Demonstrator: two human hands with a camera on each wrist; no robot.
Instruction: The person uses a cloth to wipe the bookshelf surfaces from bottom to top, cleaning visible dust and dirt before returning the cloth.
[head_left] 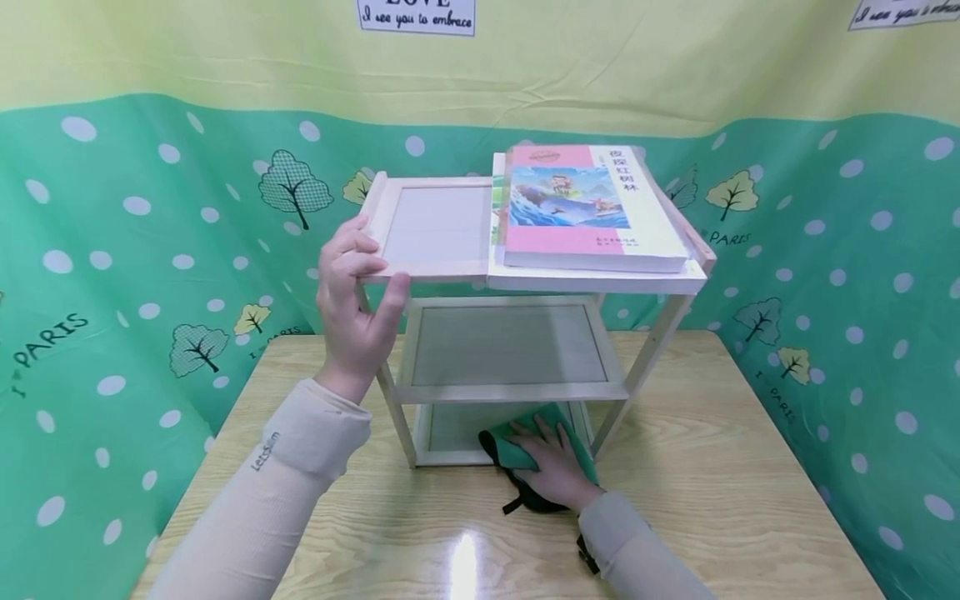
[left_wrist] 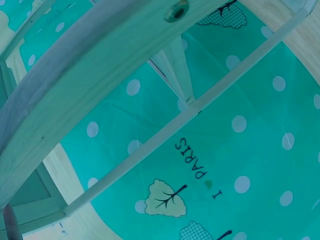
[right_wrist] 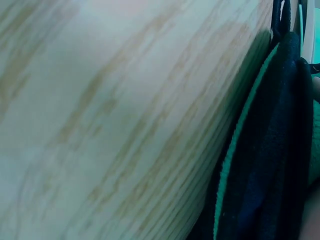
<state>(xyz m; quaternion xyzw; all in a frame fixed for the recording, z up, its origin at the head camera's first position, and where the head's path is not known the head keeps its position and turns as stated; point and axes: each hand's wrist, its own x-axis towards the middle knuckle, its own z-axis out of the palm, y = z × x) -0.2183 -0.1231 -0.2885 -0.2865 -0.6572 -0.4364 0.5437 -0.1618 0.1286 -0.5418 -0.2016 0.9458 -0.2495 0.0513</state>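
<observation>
In the head view, the left hand (head_left: 352, 312) grips the left end of a pale rack (head_left: 513, 392), a book (head_left: 573, 200) to its right. Lower right of it, the right hand (head_left: 557, 468) rests spread-fingered on a green cloth (head_left: 512, 454). Left wrist: rack rails above a fingertip (left_wrist: 11, 225). Right wrist: the cloth's dark side, left of the fingers.

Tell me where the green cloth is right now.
In the head view, the green cloth is below and slightly right of centre, under the right hand, across the front edge of the shelf's bottom tier.
</observation>
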